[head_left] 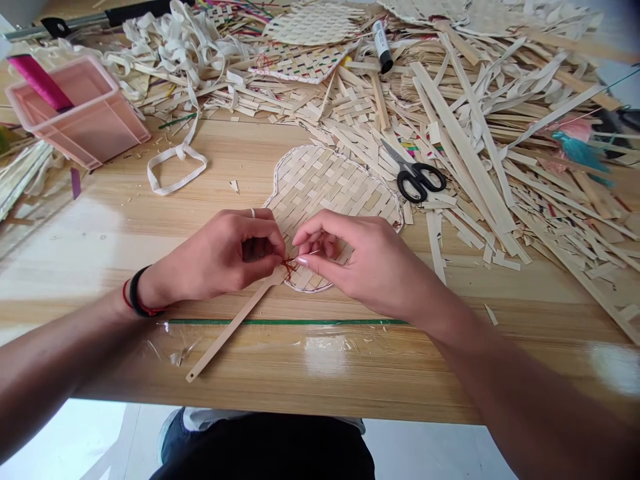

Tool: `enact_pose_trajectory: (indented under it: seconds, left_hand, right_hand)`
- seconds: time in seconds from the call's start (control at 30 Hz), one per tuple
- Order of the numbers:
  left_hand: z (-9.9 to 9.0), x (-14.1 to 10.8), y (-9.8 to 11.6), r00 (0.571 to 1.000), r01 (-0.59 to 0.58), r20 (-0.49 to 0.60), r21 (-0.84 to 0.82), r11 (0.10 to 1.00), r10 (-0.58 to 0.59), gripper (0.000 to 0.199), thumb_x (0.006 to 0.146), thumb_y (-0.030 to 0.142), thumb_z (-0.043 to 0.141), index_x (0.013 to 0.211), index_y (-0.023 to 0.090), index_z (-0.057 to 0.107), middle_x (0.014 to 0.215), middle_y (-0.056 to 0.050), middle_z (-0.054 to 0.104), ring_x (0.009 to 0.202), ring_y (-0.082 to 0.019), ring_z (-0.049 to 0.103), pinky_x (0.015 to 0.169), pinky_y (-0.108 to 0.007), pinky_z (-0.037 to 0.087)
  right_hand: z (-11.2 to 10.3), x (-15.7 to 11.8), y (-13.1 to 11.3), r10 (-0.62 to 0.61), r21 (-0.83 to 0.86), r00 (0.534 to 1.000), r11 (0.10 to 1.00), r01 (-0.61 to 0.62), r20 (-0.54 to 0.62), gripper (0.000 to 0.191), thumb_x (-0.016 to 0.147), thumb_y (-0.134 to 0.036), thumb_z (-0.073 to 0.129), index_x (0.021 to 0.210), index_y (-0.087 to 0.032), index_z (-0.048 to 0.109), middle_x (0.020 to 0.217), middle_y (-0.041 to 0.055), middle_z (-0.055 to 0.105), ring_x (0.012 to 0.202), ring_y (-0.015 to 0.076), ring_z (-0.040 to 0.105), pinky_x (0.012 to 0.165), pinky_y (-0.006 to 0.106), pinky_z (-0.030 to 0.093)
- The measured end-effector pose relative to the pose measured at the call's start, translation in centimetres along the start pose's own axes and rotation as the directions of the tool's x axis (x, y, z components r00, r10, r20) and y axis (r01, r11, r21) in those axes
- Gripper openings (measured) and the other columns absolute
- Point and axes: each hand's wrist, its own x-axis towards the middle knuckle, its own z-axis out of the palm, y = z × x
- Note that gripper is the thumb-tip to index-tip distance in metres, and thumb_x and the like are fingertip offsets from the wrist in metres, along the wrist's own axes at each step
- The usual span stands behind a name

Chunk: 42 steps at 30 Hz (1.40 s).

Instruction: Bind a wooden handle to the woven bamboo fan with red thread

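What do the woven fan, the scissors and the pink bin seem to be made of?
Woven fan: likely matte bamboo or wood, judging by pale, flat interlaced strips. Scissors: slim gray blades suggest metal; smooth black handles, probably plastic. Pink bin: smooth, probably plastic, given its translucent-looking walls.

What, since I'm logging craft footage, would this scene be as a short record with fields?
Left hand: fingers pinched at reddish thread
Right hand: holding what looks like a needle
Work: woven fan, edged with cord, lying on the table
Handle: flat, slanting to the lower left, holed at its end
Scissors: right of the fan
Bin: pink, upper left
Scraps: loose strips heaped at right
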Motion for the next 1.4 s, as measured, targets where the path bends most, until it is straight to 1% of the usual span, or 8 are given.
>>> enact_pose_trajectory:
  seconds: [0.2,0.37,0.47,0.6,0.8,1.1,1.4]
  left_hand:
    - [0.05,0.05,0.00,1.000,0.015,0.005,-0.010,1.000,-0.015,0.012,0.091,0.011,0.068,0.089,0.017,0.077,0.086,-0.002,0.069,0.069,-0.010,0.060,0.065,-0.023,0.047]
    - [-0.05,0.07,0.11,1.000,0.004,0.002,-0.006,1.000,-0.004,0.011,0.091,0.012,0.068,0.086,0.017,0.076,0.083,-0.001,0.068,0.068,-0.010,0.059,0.064,-0.023,0.046]
    - [-0.09,0.07,0.17,1.000,0.005,-0.003,-0.002,1.000,-0.005,0.011,0.092,0.014,0.068,0.086,0.017,0.076,0.082,-0.002,0.069,0.067,-0.011,0.059,0.063,-0.023,0.045]
    - [-0.08,0.04,0.13,1.000,0.006,0.001,0.001,1.000,-0.006,0.010,0.091,0.013,0.069,0.087,0.018,0.076,0.083,-0.002,0.069,0.068,-0.011,0.059,0.064,-0.023,0.046]
    - [-0.01,0.02,0.08,1.000,0.002,-0.003,-0.005,1.000,-0.002,0.010,0.091,0.011,0.069,0.087,0.017,0.076,0.085,-0.002,0.070,0.068,-0.011,0.060,0.065,-0.023,0.047]
    - [0.02,0.04,0.03,1.000,0.003,-0.002,-0.003,1.000,-0.003,0.011,0.090,0.011,0.068,0.088,0.017,0.077,0.084,-0.002,0.070,0.068,-0.011,0.060,0.064,-0.024,0.046]
    - [0.02,0.10,0.07,1.000,-0.003,-0.002,0.002,1.000,0.003,0.011,0.091,0.012,0.069,0.086,0.018,0.076,0.082,-0.002,0.070,0.067,-0.011,0.060,0.064,-0.023,0.046]
  right_hand:
    - [0.30,0.01,0.05,-0.028,-0.014,1.000,1.000,0.028,-0.002,0.016,0.089,-0.004,0.070,0.092,-0.019,0.068,0.083,-0.0023,0.071,0.070,0.0112,0.061,0.066,0.026,0.049]
    - [0.33,-0.10,0.03,-0.087,-0.088,0.996,0.992,0.088,0.009,0.016,0.090,-0.003,0.068,0.092,-0.020,0.069,0.091,0.0009,0.073,0.080,0.0147,0.066,0.074,0.029,0.052]
    - [0.32,-0.18,0.01,-0.108,-0.124,0.994,0.986,0.109,0.010,0.019,0.091,-0.002,0.065,0.093,-0.020,0.070,0.091,0.0013,0.073,0.083,0.0159,0.067,0.076,0.030,0.052]
    - [0.33,-0.16,0.03,-0.105,-0.120,0.994,0.987,0.105,0.014,0.024,0.090,0.003,0.062,0.094,-0.020,0.070,0.090,0.0008,0.073,0.079,0.0144,0.067,0.075,0.029,0.051]
    - [0.31,-0.12,-0.04,-0.095,-0.115,0.995,0.989,0.095,0.011,0.024,0.091,0.002,0.060,0.093,-0.020,0.070,0.093,0.0019,0.075,0.081,0.0151,0.068,0.076,0.029,0.051]
    - [0.19,-0.09,-0.08,-0.074,-0.109,0.997,0.991,0.074,0.004,0.024,0.088,0.003,0.061,0.092,-0.020,0.071,0.089,0.0009,0.074,0.076,0.0142,0.066,0.074,0.029,0.051]
    - [0.30,-0.19,-0.13,-0.065,-0.095,0.998,0.993,0.065,0.007,0.026,0.089,0.003,0.059,0.093,-0.020,0.071,0.092,0.0016,0.076,0.081,0.0161,0.069,0.077,0.031,0.053]
